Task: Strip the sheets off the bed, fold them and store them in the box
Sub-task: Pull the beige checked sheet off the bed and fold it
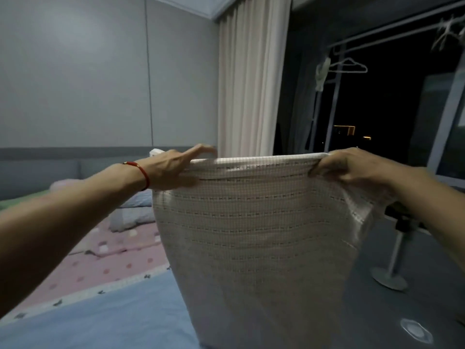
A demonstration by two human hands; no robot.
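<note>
Sheet (254,222), white with fine grid weave, held up in front of me above bed (105,318), hanging down from top edge. My left hand (173,170) grips left corner, fingers curled over edge, red string bracelet (141,172) on wrist. My right hand (344,167) pinches right corner, fabric bunched under fingers. Pink dotted bedding (113,260) left, curtain (251,79) behind
</note>
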